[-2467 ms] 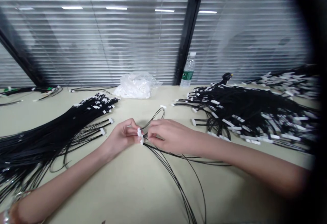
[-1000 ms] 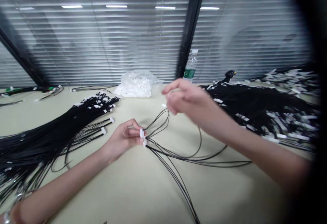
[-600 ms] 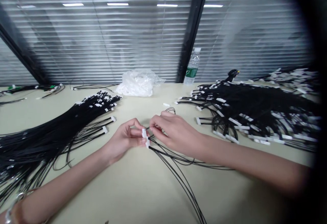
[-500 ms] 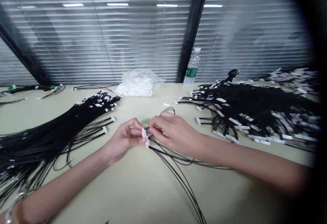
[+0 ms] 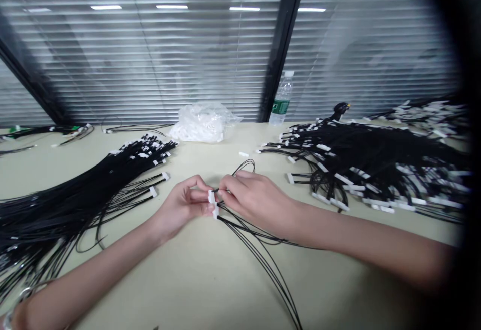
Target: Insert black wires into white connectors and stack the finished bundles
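Observation:
Between the thumb and fingers of my left hand (image 5: 185,204) is a white connector housing (image 5: 213,204), held upright over the table. Black wires (image 5: 259,256) run out of its right side, several of them trailing down toward the table's near edge. My right hand (image 5: 253,197) is closed in a pinch on a thin black wire just right of the housing's upper end. A loop of that wiring (image 5: 248,163) stands up behind the right hand. The wire's tip, close to the housing, is too small to make out.
A long bundle of black cables (image 5: 86,194) lies at the left. On the right is a large heap of black cables with white connectors (image 5: 376,154). A clear plastic bag (image 5: 205,122) and a water bottle (image 5: 281,102) stand by the blinds. One loose white connector (image 5: 243,154) lies mid-table.
My right hand's fingers have drawn closer together around the wire, and the wire loop behind them has shifted slightly left. My left hand keeps its hold on the connector housing.

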Motion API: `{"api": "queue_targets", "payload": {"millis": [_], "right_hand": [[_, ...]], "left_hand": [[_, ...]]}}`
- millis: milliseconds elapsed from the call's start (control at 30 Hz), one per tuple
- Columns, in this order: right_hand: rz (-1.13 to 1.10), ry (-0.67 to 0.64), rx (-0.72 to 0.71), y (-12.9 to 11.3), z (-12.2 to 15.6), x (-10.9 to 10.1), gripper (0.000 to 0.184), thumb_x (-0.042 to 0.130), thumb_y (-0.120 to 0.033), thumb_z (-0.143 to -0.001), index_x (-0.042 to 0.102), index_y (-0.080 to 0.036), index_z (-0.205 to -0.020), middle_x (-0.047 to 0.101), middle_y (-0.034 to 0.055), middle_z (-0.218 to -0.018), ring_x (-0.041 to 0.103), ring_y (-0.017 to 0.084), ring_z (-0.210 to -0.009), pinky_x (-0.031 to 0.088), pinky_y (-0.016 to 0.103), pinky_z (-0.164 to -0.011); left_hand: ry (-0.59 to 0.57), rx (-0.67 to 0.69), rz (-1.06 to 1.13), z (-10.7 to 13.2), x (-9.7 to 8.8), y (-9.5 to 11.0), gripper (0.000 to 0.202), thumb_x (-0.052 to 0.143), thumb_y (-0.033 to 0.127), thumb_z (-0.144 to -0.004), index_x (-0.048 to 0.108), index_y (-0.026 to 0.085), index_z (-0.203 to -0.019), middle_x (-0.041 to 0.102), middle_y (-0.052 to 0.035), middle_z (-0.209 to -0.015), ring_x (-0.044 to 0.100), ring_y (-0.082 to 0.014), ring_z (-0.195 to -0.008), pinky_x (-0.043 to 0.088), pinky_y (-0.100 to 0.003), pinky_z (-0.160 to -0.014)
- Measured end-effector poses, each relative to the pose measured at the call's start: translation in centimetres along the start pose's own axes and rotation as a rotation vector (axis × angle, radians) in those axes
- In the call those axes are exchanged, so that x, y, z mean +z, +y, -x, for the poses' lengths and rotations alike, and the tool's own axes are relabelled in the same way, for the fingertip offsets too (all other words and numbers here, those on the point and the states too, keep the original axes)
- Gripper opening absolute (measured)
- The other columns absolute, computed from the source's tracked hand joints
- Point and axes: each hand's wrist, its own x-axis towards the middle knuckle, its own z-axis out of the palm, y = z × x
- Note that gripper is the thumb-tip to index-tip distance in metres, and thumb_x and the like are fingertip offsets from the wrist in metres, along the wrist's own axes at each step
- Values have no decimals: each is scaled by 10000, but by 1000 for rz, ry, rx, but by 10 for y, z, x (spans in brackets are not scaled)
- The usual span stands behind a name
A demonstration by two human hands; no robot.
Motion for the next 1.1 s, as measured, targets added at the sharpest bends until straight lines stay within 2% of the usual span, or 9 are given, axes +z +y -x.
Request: {"api": "queue_targets", "payload": {"millis": [200, 300, 500, 667, 800, 1100], "right_hand": [[-33, -49, 26, -3, 0, -1, 177, 353, -98, -868, 520, -137, -824, 547, 52, -795, 465, 153, -638, 246, 279, -525], [-87, -45, 83, -5, 1, 1, 165, 352, -133, -884, 509, -136, -831, 545, 48, -757, 478, 150, -644, 248, 273, -525], [-272, -34, 241, -2, -1, -2, 155, 364, -231, -898, 471, -154, -816, 542, -4, -646, 470, 102, -546, 260, 238, -498], [-409, -47, 308, 2, -4, -7, 136, 377, -229, -890, 468, -180, -802, 553, -59, -612, 452, 60, -495, 278, 192, -478], [-396, -44, 312, -1, -4, -4, 142, 370, -242, -892, 466, -173, -814, 561, -41, -636, 462, 77, -519, 270, 211, -485], [-267, -57, 196, -6, -3, 2, 131, 347, -185, -897, 460, -147, -842, 545, 13, -693, 478, 116, -600, 289, 242, -536]], "left_hand": [[51, 33, -54, -1, 4, 2, 228, 666, 78, -694, 478, 163, -793, 702, -26, -747, 638, -143, -695, 470, -295, -698], [82, 62, -93, -1, 6, 2, 209, 659, 70, -693, 488, 154, -779, 701, -30, -739, 634, -137, -678, 469, -290, -696], [85, 58, -84, -1, 5, 2, 225, 666, 79, -687, 477, 164, -775, 699, -18, -740, 622, -122, -668, 461, -261, -670], [69, 74, -72, 0, 5, -1, 218, 659, 81, -691, 479, 170, -777, 689, -5, -725, 615, -118, -644, 459, -265, -658], [94, 102, -136, 0, 4, -1, 178, 664, 106, -690, 512, 160, -764, 675, -6, -702, 634, -149, -684, 474, -284, -672], [142, 96, -178, 1, 8, 1, 185, 683, 95, -659, 545, 142, -773, 684, -28, -703, 633, -170, -677, 481, -314, -694]]}}
